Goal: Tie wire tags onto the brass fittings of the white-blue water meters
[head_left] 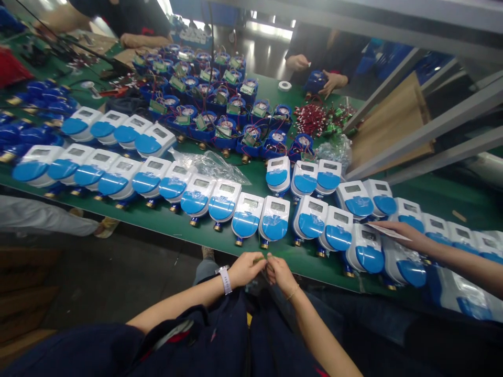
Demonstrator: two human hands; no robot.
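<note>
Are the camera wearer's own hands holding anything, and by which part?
Yes: a small green piece, too small to identify, is pinched between the fingertips of the left hand and right hand. Which part of it is held cannot be told.

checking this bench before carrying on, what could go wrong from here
The small green piece pinched between the left hand and right hand is tiny and held right at the edge of the green bench, so it could drop to the floor. The blue-capped water meters lined up near that edge might get knocked by a stray arm.
</note>
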